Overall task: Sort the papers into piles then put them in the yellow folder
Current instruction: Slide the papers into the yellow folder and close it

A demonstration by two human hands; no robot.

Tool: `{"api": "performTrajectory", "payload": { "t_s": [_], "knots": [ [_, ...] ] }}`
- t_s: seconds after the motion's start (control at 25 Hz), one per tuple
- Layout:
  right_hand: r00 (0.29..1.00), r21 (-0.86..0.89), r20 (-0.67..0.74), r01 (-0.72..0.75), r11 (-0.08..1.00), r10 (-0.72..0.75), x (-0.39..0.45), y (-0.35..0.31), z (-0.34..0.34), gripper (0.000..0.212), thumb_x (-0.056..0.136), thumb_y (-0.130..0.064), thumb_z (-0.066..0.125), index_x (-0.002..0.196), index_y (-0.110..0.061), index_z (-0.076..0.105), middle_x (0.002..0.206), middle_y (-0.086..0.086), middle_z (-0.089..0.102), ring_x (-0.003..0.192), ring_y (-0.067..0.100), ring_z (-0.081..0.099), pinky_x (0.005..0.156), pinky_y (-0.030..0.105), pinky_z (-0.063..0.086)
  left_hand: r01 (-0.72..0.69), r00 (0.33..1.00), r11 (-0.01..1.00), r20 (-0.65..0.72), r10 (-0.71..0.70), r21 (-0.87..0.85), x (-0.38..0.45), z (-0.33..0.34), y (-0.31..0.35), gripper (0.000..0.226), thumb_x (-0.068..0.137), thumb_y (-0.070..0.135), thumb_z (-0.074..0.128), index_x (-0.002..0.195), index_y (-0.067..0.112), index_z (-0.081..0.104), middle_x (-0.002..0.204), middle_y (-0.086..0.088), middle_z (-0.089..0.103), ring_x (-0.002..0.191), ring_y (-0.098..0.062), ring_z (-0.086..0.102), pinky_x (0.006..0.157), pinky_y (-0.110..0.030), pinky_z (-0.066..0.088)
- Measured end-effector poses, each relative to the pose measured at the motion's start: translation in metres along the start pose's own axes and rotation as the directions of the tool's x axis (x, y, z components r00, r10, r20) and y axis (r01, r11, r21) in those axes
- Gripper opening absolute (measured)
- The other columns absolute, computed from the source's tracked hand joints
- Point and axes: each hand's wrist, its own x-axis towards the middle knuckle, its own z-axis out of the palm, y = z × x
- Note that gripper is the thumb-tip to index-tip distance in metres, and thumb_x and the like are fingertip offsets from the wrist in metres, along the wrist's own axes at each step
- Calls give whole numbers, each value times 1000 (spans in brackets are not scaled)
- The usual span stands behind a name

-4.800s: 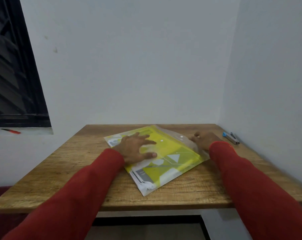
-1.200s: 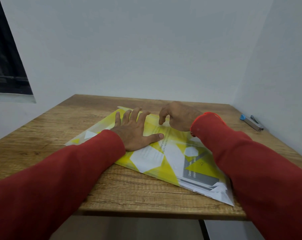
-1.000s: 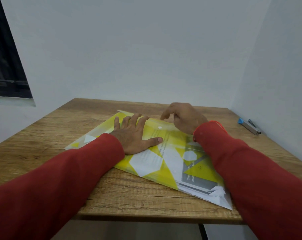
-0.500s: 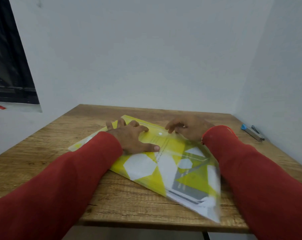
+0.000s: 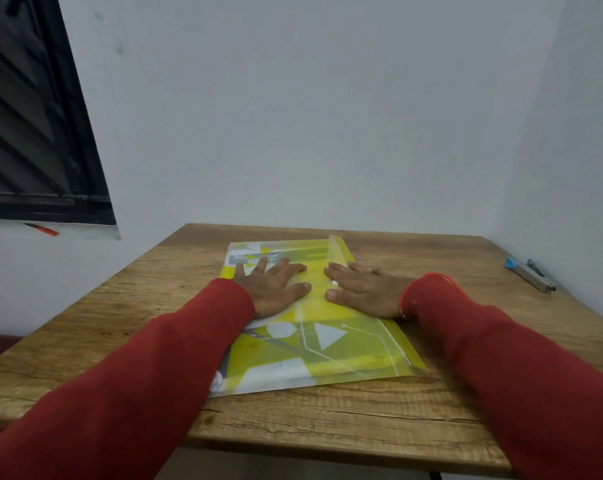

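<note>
The translucent yellow folder lies flat on the wooden table, its long side running away from me. Printed papers with white and grey shapes show through the plastic. My left hand presses flat on the folder's middle left, fingers straight and spread. My right hand lies flat on its middle right, fingers straight, beside the small white snap button. Both sleeves are red.
A stapler with a blue end lies at the table's right edge against the wall. A red pen rests on the window ledge at the left. White walls close the table's far side and right side.
The folder has turned from a diagonal lie to nearly straight in front of me. My right hand has gone from curled fingertips near the snap to lying flat; my left hand stays flat.
</note>
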Motion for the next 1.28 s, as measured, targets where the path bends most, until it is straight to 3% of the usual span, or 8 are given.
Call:
{"api": "performTrajectory", "payload": {
  "t_s": [0.44,0.64,0.76,0.84,1.0,1.08,1.16,1.28],
  "knots": [
    [998,-39,23,-49,998,50,4,0,0,79,90,-78,25,158,-44,3,165,-24,-6,154,11,-7,119,64,-6,93,994,994,47,-96,64,3,-2,-3,76,82,89,14,151,60,0,167,9,-14,154,-29,-13,115,-68,-10],
    [988,129,-150,41,991,-21,-4,5,-3,68,87,-74,49,146,-43,39,157,-8,37,143,16,37,116,36,28,63,997,994,-42,-67,-93,2,-5,-7,65,84,84,37,139,52,33,167,10,11,155,-25,-1,117,-65,-3],
    [941,127,-307,185,975,-138,-12,-4,-6,48,92,-57,60,134,-35,56,144,-8,50,136,11,40,111,28,28,87,996,996,-13,-88,-33,-8,-10,-8,71,76,91,37,141,62,31,168,9,-5,154,-29,-11,114,-68,-12],
    [888,75,-420,237,969,-185,-14,-11,-7,45,88,-64,59,122,-35,65,130,-10,59,127,12,44,110,36,33,130,974,985,-199,-105,117,-13,-18,-9,71,77,90,39,142,62,33,167,8,-4,152,-34,-2,113,-71,-5],
    [888,96,-384,311,945,-253,-17,-28,1,41,84,-69,53,99,-35,70,99,-16,66,94,7,59,87,31,49,188,806,968,-590,-56,165,-30,-34,-7,44,88,71,48,122,44,60,132,9,53,123,-21,47,101,-49,37],
    [896,122,-350,332,935,-273,-16,-35,6,31,94,-54,58,104,-28,72,101,-12,67,95,10,61,85,29,48,170,881,984,-456,-127,54,-42,-27,0,55,87,79,37,113,39,65,118,10,67,117,-17,58,98,-45,40],
    [894,224,-369,352,909,-255,-17,-37,8,24,99,-38,58,109,-20,72,103,-7,69,99,13,62,87,28,48,218,948,974,-249,-199,52,-55,-12,5,72,83,87,28,124,37,60,130,5,64,127,-21,53,105,-50,36],
    [875,321,-429,380,867,-225,-17,-35,11,21,100,-28,59,115,-19,71,113,-7,70,110,13,62,99,29,46,270,960,947,-117,-253,175,-60,-9,-5,69,92,78,23,147,38,37,163,-1,28,152,-35,14,115,-66,9]
  ]
}}
